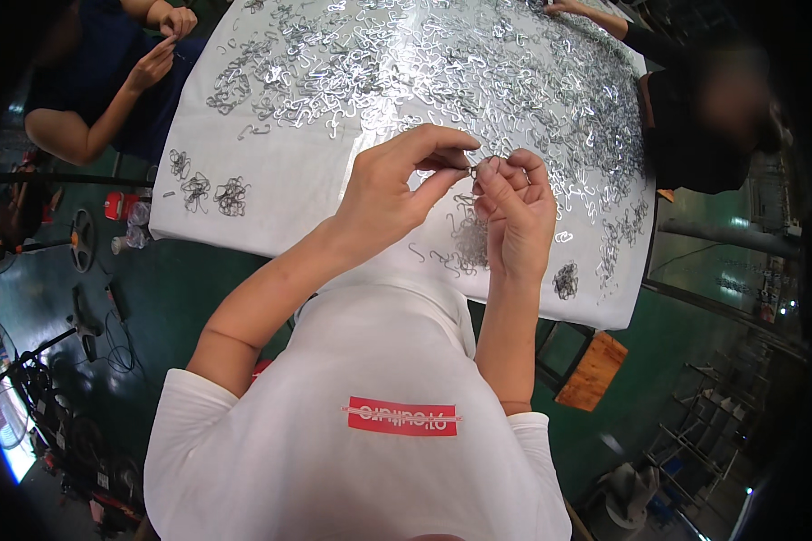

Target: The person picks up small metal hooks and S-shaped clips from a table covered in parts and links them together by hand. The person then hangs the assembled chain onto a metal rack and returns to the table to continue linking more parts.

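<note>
My left hand [390, 178] and my right hand [518, 209] meet above the near part of a white-covered table [271, 194]. Thumb and fingers of each hand are pinched on a small metal hook [473, 170], mostly hidden by the fingertips. Many loose S-shaped metal hooks [379, 86] are spread over the table beyond my hands. Below my hands lies a grey heap of small metal pieces [469, 239], partly covered by the right hand. To its right sits a small dark clump of hooks [566, 281].
Several small hook clumps [231, 196] lie at the table's left corner. One person's hands [158, 59] work at the far left; another person's hand [564, 7] reaches in at the far right. A wooden stool [592, 371] stands near the right front edge.
</note>
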A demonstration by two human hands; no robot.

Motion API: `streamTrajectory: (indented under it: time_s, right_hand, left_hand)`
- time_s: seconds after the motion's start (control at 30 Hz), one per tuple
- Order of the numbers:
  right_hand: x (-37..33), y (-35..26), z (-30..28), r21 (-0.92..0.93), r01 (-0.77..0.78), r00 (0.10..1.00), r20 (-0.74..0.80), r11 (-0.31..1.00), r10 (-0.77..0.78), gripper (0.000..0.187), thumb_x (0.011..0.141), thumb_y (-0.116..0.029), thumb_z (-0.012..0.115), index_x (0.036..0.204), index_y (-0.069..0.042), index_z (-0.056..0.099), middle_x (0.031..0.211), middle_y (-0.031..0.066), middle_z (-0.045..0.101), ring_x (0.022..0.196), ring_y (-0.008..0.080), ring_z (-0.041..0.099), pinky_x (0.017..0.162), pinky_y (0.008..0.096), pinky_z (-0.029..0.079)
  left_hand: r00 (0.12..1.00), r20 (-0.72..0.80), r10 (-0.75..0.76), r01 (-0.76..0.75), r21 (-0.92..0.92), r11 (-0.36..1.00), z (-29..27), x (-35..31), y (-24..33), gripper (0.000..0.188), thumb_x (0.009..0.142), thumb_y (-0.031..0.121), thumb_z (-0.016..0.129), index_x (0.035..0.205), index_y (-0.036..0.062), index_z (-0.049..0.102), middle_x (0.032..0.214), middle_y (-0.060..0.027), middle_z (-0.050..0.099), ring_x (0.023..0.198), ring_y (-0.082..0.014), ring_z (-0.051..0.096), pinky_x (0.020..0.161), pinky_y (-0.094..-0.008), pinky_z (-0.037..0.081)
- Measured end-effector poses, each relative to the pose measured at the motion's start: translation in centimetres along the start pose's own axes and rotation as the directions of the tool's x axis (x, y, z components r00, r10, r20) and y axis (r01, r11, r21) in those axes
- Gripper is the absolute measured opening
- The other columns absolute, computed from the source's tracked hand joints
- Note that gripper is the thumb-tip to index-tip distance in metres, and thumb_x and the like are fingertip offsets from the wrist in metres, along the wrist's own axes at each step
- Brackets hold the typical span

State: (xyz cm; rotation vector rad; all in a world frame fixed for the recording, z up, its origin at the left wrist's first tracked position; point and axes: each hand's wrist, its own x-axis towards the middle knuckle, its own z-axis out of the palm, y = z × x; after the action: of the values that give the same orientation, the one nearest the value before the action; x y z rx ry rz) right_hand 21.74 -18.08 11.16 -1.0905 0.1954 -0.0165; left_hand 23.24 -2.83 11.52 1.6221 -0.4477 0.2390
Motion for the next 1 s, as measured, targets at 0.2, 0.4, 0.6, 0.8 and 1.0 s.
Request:
streamTrajectory:
  time_s: [0.2, 0.4, 0.6, 0.8, 1.0]
  right_hand:
    - [0.2, 0.2, 0.7, 0.022, 0.140, 0.986, -0.095, 0.990, -0.137, 0.036, 0.077, 0.004, 0.072, 0.102, -0.007, 0.049, 0.086, 0.0081, 0.066, 0.068, 0.0085, 0.058, 0.053, 0.0194, 0.040]
    - [-0.1, -0.7, 0.7, 0.006, 0.186, 0.977, -0.107, 0.982, -0.185, 0.036, 0.076, 0.006, 0.073, 0.099, -0.008, 0.049, 0.085, 0.0080, 0.066, 0.066, 0.0057, 0.055, 0.053, 0.0183, 0.039]
    - [0.4, -0.9, 0.6, -0.011, 0.209, 0.971, -0.115, 0.978, -0.209, 0.035, 0.076, 0.005, 0.073, 0.098, -0.008, 0.049, 0.087, 0.0078, 0.065, 0.066, 0.0051, 0.054, 0.052, 0.0169, 0.039]
    - [0.2, -0.9, 0.4, -0.028, 0.217, 0.970, -0.107, 0.976, -0.219, 0.035, 0.076, 0.005, 0.072, 0.098, -0.008, 0.049, 0.087, 0.0075, 0.064, 0.067, 0.0056, 0.054, 0.052, 0.0176, 0.039]
    - [-0.2, -0.7, 0.1, -0.006, 0.208, 0.974, -0.094, 0.978, -0.208, 0.035, 0.076, 0.005, 0.072, 0.099, -0.008, 0.050, 0.086, 0.0071, 0.064, 0.069, 0.0066, 0.055, 0.052, 0.0186, 0.038]
  left_hand:
    - [1.000, -0.009, -0.003, 0.003, -0.055, 0.999, 0.5, -0.3, -1.4, 0.027, 0.080, -0.005, 0.065, 0.106, 0.0036, 0.064, 0.092, -0.0082, 0.068, 0.085, -0.0171, 0.068, 0.076, -0.0271, 0.055]
    - [0.910, -0.008, -0.415, 0.408, 0.198, 0.891, -0.3, 0.0, -12.6, 0.020, 0.083, 0.016, 0.067, 0.100, 0.0059, 0.069, 0.088, -0.0092, 0.067, 0.082, -0.0201, 0.064, 0.072, -0.0340, 0.051]
    - [0.938, 0.033, -0.346, 0.220, 0.715, 0.664, 3.5, -3.1, -20.9, 0.018, 0.076, 0.023, 0.071, 0.087, 0.0087, 0.069, 0.093, -0.0084, 0.060, 0.093, -0.0269, 0.055, 0.079, -0.0392, 0.044]
    - [0.942, 0.178, -0.284, -0.041, 0.903, 0.427, 4.3, -2.7, -21.0, 0.014, 0.082, 0.014, 0.062, 0.094, 0.0068, 0.061, 0.096, -0.0086, 0.059, 0.098, -0.0274, 0.054, 0.079, -0.0409, 0.043]
    - [0.944, 0.207, -0.258, -0.040, 0.846, 0.531, 1.5, -2.3, -21.0, 0.015, 0.083, 0.013, 0.062, 0.096, 0.0060, 0.058, 0.095, -0.0102, 0.059, 0.095, -0.0284, 0.056, 0.079, -0.0413, 0.045]
